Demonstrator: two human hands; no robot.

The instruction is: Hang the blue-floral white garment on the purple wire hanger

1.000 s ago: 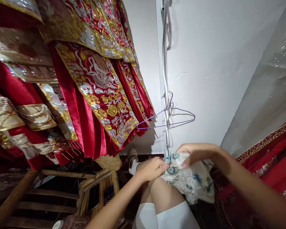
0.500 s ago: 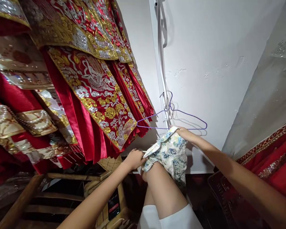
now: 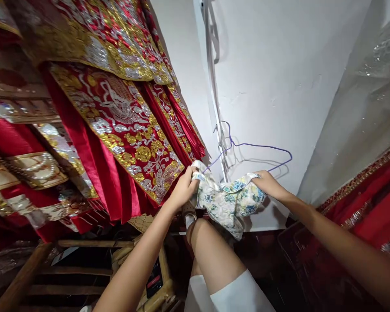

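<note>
Both my hands hold up a small cream garment with a blue and green flower print (image 3: 229, 201). My left hand (image 3: 185, 188) is closed on its left edge, close to the hem of a red embroidered robe. My right hand (image 3: 268, 183) is closed on its right edge. The cloth hangs stretched between them, just below a thin purple wire hanger (image 3: 258, 147) that hangs on the white wall from a cable. My bare knee (image 3: 203, 236) is raised under the garment.
Red robes with gold and silver embroidery (image 3: 123, 117) hang thickly on the left. A bamboo chair (image 3: 149, 277) with a phone (image 3: 154, 277) on it stands below. More red embroidered cloth (image 3: 373, 212) lies at the right. A grey cable (image 3: 214, 95) runs down the wall corner.
My hands lifted the flowered garment from my lap and spread it apart, up to the level of the hanger. The view tilted slightly and the hanger swung.
</note>
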